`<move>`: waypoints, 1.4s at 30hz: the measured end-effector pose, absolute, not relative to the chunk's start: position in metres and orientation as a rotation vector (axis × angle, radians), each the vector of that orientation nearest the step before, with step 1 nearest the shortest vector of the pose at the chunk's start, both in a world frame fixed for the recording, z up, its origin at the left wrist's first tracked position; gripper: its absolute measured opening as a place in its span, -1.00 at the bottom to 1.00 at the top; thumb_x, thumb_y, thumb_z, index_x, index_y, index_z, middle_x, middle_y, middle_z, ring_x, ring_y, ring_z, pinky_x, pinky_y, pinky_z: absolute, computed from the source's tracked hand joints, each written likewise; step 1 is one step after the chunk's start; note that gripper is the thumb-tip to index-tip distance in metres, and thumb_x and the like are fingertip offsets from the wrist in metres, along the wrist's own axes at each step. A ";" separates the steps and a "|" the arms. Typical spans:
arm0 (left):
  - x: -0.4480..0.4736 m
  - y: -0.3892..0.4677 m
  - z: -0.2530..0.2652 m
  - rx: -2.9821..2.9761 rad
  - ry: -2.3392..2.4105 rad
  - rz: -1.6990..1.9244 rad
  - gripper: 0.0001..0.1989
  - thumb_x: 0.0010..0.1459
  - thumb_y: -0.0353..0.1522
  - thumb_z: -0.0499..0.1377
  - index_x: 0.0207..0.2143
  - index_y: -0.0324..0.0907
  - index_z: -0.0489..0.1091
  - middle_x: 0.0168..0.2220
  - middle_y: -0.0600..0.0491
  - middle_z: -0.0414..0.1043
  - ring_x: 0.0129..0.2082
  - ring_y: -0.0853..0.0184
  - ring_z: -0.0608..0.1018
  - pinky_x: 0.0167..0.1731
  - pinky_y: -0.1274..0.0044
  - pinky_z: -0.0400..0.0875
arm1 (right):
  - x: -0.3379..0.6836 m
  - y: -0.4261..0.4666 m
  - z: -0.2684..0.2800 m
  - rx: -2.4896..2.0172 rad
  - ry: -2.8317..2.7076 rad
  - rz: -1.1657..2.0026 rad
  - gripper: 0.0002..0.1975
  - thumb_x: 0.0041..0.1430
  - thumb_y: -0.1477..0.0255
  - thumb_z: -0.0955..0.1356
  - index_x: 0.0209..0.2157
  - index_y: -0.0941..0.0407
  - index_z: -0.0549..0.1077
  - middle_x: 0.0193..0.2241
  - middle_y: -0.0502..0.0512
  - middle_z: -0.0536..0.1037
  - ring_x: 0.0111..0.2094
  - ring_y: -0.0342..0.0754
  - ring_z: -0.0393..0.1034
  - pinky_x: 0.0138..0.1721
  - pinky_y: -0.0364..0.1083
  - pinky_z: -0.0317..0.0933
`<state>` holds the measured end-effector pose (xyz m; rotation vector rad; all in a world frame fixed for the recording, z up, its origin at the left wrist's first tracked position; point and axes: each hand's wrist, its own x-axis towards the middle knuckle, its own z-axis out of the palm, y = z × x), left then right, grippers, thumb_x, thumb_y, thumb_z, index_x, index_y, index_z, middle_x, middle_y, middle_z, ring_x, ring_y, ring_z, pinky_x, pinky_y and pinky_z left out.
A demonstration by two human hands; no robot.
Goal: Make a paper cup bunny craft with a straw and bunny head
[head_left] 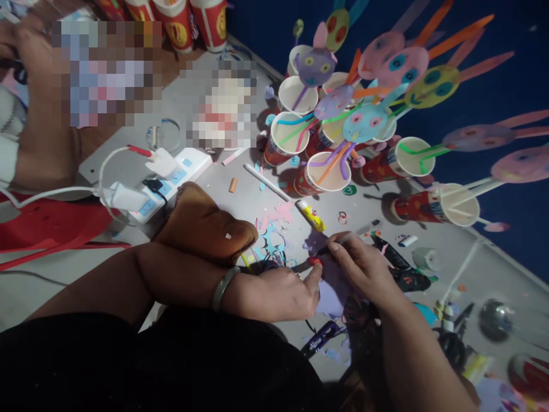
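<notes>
My right hand (364, 263) is closed around a thin dark pen-like tool (325, 249), its tip low over the work. Just left of it, my left hand (278, 293) presses a small red piece (316, 261) with its fingertips, the other fingers curled under. Beneath both hands lies a sheet of purple paper (332, 294), partly in shadow. A yellow glue stick (311, 216) lies beyond my right hand, touching the end of a white stick (268, 182). Blue and pink paper scraps (274, 240) are scattered beside my left hand.
Paper cups (328, 171) holding rabbit-faced paper figures (364, 121) stand at the back right. A power strip (184, 171) with plugs and a brown pouch (206, 223) lie left. Purple-handled scissors (321, 337) sit near my lap. Another person's arm (47, 126) is at upper left.
</notes>
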<state>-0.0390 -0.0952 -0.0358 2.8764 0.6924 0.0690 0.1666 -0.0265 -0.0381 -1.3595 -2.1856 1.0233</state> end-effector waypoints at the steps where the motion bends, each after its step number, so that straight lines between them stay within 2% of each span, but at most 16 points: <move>1: -0.039 -0.095 -0.035 2.873 0.700 0.083 -0.66 0.26 -0.54 -0.10 -0.05 -0.47 0.39 0.16 -0.63 0.22 -0.43 0.22 0.63 -0.61 0.49 0.43 | 0.166 -0.025 -0.038 -1.355 -2.205 1.033 -0.73 0.33 0.18 0.25 -0.31 0.06 0.40 -0.46 0.01 0.51 -0.48 -0.12 0.39 -0.44 -0.13 0.29; 10: -0.040 -0.093 -0.031 2.845 0.729 0.113 -0.66 0.25 -0.55 -0.11 -0.12 -0.44 0.43 0.17 -0.58 0.25 -0.45 0.21 0.64 -0.63 0.46 0.47 | 0.164 -0.023 -0.040 -1.346 -2.282 1.075 -0.71 0.34 0.15 0.23 -0.29 0.06 0.39 -0.48 0.01 0.52 -0.49 -0.10 0.41 -0.45 -0.13 0.27; 20: -0.040 -0.092 -0.029 2.829 0.714 -0.001 -0.63 0.28 -0.53 -0.11 0.00 -0.41 0.39 0.23 -0.58 0.15 -0.41 0.20 0.64 -0.61 0.47 0.45 | 0.167 -0.030 -0.037 -1.415 -2.163 1.070 -0.74 0.34 0.19 0.24 -0.31 0.07 0.37 -0.46 0.03 0.49 -0.49 -0.10 0.37 -0.43 -0.12 0.26; 28: -0.043 -0.087 -0.022 2.764 0.716 -0.017 -0.63 0.29 -0.52 -0.12 -0.03 -0.36 0.42 0.25 -0.53 0.13 -0.41 0.21 0.63 -0.60 0.47 0.45 | 0.167 -0.049 -0.043 -1.457 -1.855 1.085 -0.74 0.29 0.19 0.30 -0.38 0.06 0.36 -0.33 0.08 0.50 -0.56 -0.15 0.36 -0.58 -0.13 0.26; 33: -0.042 -0.085 -0.020 2.710 0.702 -0.090 -0.64 0.27 -0.53 -0.11 -0.02 -0.38 0.40 0.28 -0.51 0.10 -0.37 0.20 0.63 -0.58 0.46 0.45 | 0.168 -0.061 -0.045 -1.553 -1.786 0.988 -0.74 0.27 0.17 0.32 -0.35 0.07 0.38 -0.46 0.02 0.49 -0.62 -0.14 0.36 -0.61 -0.13 0.25; 37: -0.041 -0.086 -0.022 2.687 0.755 -0.044 -0.63 0.31 -0.50 -0.16 0.03 -0.36 0.32 0.29 -0.49 0.09 -0.35 0.19 0.63 -0.56 0.44 0.44 | 0.166 -0.075 -0.044 -1.652 -1.732 0.856 -0.72 0.26 0.16 0.33 -0.36 0.10 0.41 -0.48 0.05 0.51 -0.57 -0.09 0.42 -0.56 -0.11 0.29; 42: -0.043 -0.084 -0.018 2.667 0.781 0.006 -0.59 0.29 -0.51 -0.17 0.15 -0.36 0.18 0.23 -0.45 0.20 -0.31 0.14 0.63 -0.58 0.42 0.41 | 0.159 -0.098 -0.047 -1.716 -1.675 0.675 -0.72 0.24 0.19 0.34 -0.40 0.11 0.41 -0.56 0.03 0.51 -0.55 -0.08 0.42 -0.52 -0.11 0.30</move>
